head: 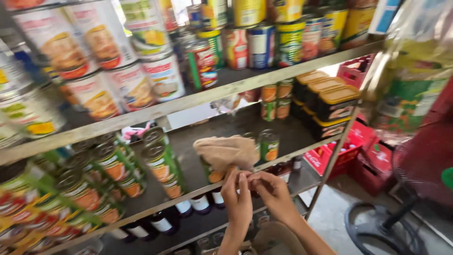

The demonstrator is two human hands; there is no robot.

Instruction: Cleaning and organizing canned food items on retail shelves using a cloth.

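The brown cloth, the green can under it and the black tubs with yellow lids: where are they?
brown cloth [225, 152], head view, middle of the fabric.
green can [215, 175], head view, exposed label.
black tubs [336, 107], head view, front tub's side.

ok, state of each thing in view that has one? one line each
left hand: fingers pinched at the shelf edge
right hand: fingers meet the left hand's
beige cloth: crumpled, draped over a can
green can: upright, uncovered
dark bottles: upright, on the lower shelf
red crate: on the floor

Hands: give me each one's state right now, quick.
Left hand: fingers pinched at the lower edge of the tan cloth draped over a can.
Right hand: fingertips pinched at the same spot.
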